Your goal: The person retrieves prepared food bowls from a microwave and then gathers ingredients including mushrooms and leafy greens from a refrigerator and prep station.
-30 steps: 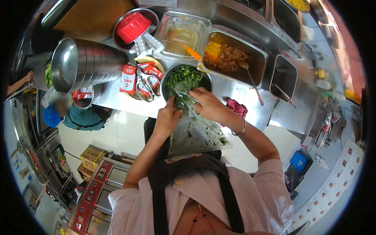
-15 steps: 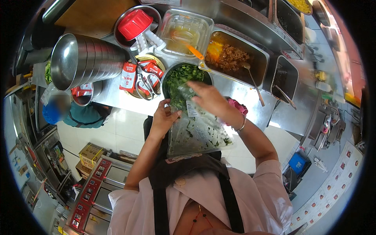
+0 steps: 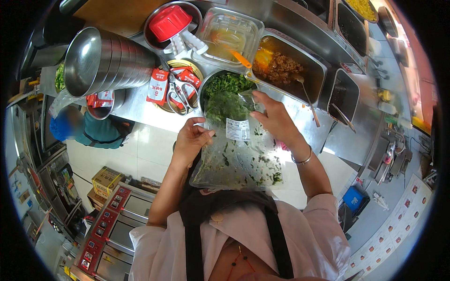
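Note:
A clear plastic bag [image 3: 220, 161] with a white label and bits of chopped greens clinging inside hangs in front of me. Its mouth reaches over a round metal container [image 3: 203, 96] of chopped green herbs [image 3: 229, 83]. My left hand [image 3: 191, 142] is closed, thumb and fingers pinching the bag's left edge. On the other side, my right hand [image 3: 277, 121] grips the bag's right edge near the mouth between thumb and fingers. More greens show through the film at the bag's upper end.
Left of the herbs are scissors [image 3: 180, 96] on a tin with red packets, and a stack of metal bowls [image 3: 101, 61]. Behind stand a clear tub [image 3: 232, 35] and a red-lidded container [image 3: 169, 23]. A tray of meat sauce [image 3: 281, 68] is right. A person [image 3: 101, 131] is at left.
My right hand has moved back from over the herbs to the bag's right edge. The bag is spread flatter, with its label facing up. My left hand stays at its edge.

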`<state>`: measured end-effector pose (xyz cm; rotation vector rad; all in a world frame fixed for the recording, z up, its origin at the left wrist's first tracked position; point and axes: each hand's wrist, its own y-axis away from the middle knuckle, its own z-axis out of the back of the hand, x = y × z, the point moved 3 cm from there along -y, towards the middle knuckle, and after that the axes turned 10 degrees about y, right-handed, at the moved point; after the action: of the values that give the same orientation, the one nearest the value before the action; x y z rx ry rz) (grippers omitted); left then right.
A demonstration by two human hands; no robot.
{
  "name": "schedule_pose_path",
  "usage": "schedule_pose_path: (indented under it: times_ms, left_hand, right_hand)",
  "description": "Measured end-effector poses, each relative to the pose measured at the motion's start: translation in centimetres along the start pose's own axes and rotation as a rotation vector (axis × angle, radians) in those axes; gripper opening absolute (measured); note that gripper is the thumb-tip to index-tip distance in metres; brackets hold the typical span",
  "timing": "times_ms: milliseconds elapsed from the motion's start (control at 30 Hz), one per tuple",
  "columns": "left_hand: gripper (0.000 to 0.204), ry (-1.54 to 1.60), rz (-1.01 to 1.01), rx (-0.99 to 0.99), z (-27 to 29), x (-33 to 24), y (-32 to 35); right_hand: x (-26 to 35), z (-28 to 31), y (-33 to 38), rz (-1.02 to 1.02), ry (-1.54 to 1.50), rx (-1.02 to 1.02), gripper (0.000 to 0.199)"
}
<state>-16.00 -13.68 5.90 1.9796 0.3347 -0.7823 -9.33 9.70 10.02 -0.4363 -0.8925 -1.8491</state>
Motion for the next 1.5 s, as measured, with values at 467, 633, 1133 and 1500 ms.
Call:
schedule_pose_path:
  times_ms: [467,633,1133,1500]
  left_hand:
    - [0.034,0.22,0.568,0.055,-1.7,3.4,-0.9]
    - [0.028,0.127,0.382,0.162,-2.3,2.6,-1.6]
    - [0.02,0.229,0.154,-0.021,-2.3,2.0,-5.7]
    - [0.019,-0.003,0.251,0.084,-3.1,0.3,-2.4]
  right_hand:
    - [-3.4,-0.9,0.8,-0.159,0.104,0.008,0.062]
    - [-2.8,0.4,0.4,-0.129,-0.081,0.032,0.06]
    - [-1.5,-2.2,-4.1,-0.018,-0.008,-0.032,0.03]
    - [-2.0,0.6,-1.4,-0.078,-0.176,0.011,0.027]
